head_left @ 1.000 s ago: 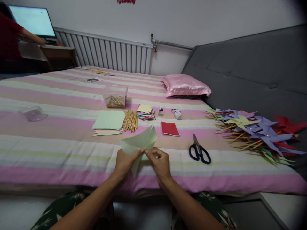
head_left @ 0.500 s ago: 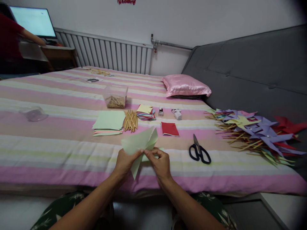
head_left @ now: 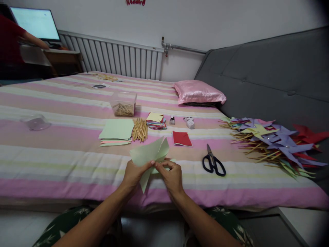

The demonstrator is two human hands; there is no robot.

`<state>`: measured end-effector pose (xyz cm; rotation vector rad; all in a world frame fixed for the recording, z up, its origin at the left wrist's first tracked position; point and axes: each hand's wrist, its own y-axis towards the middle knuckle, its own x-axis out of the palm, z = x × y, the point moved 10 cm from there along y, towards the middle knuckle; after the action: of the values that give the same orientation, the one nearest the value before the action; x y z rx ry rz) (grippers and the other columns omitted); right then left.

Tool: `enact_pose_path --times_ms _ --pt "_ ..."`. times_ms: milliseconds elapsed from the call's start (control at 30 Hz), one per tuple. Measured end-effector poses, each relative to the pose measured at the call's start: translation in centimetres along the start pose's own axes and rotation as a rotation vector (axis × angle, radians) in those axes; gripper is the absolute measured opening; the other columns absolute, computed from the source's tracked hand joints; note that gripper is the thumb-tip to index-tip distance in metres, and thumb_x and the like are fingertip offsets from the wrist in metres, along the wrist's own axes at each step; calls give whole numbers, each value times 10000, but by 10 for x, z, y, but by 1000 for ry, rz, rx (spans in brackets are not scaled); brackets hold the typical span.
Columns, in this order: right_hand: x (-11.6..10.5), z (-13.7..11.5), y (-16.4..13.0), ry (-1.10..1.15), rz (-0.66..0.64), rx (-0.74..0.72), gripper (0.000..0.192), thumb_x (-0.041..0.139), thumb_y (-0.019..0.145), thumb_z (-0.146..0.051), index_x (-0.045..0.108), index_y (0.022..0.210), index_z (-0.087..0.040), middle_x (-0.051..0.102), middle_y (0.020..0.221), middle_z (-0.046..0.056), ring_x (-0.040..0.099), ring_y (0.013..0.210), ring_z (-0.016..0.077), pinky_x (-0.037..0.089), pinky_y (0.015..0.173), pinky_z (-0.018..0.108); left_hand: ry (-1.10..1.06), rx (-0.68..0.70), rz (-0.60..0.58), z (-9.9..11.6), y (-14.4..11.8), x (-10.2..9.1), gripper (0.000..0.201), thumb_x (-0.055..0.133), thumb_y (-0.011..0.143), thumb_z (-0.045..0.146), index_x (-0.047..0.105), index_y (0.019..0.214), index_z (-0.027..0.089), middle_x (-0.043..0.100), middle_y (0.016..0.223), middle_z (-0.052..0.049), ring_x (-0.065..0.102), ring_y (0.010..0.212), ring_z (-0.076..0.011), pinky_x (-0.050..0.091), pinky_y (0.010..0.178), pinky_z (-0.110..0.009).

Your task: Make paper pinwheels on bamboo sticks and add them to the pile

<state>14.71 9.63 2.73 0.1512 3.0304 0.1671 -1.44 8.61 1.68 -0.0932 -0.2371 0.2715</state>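
My left hand and my right hand together pinch a pale green sheet of cut paper at its middle, just above the near edge of the striped bed. Its flaps are folded up and inward like pinwheel blades. Black scissors lie to the right of my right hand. Beyond the paper sit a stack of coloured paper sheets, a bundle of wooden sticks and a red square.
A heap of finished paper pinwheels on sticks lies at the right by the grey headboard. A clear box of sticks, small paper squares, a pink pillow and a clear lid rest on the bed. A person in red sits at a monitor far left.
The green paper's upper flap has sunk slightly and my fingers have closed in at its centre. Nothing else has moved.
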Motion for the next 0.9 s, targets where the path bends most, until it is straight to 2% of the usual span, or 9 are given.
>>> enact_pose_path --times_ms 333,467,600,733,800,900 --pt "-2 -6 -1 -84 7 -28 298 689 651 -462 683 563 -178 670 584 25 610 643 184 452 655 278 96 2 -15 1 2 -2 482 813 488 299 677 887 66 704 934 -149 639 800 -255 503 734 -354" --pt "-2 -10 -3 -90 11 -67 292 686 652 -452 662 539 -184 661 592 20 618 690 186 450 697 281 -10 -28 -28 1 0 2 507 809 494 280 676 936 72 709 912 -137 646 785 -249 500 746 -360" --pt "-2 -18 -6 -63 25 -119 272 713 633 -415 618 542 -177 665 744 46 609 800 196 440 753 286 -181 -36 -25 4 -3 6 469 797 532 235 671 959 88 713 931 -107 652 829 -221 491 777 -316" --pt "-8 -23 -8 12 73 -148 278 742 610 -364 569 730 -183 636 863 39 587 837 187 436 778 291 -241 -76 54 0 -3 -1 488 804 529 208 665 987 114 721 911 -85 660 785 -193 502 733 -294" --pt "-12 -19 -7 60 115 -120 422 767 579 -349 541 898 -190 618 939 45 573 859 186 443 780 295 -251 -80 77 -1 -3 -3 507 808 524 208 659 1001 120 721 911 -84 663 783 -199 510 724 -303" --pt "-7 2 -4 251 97 34 717 793 545 -335 420 1146 -216 590 1036 58 574 751 153 474 682 280 -259 -62 140 -1 -2 -10 510 808 524 195 653 1005 127 723 897 -75 666 769 -195 517 711 -302"
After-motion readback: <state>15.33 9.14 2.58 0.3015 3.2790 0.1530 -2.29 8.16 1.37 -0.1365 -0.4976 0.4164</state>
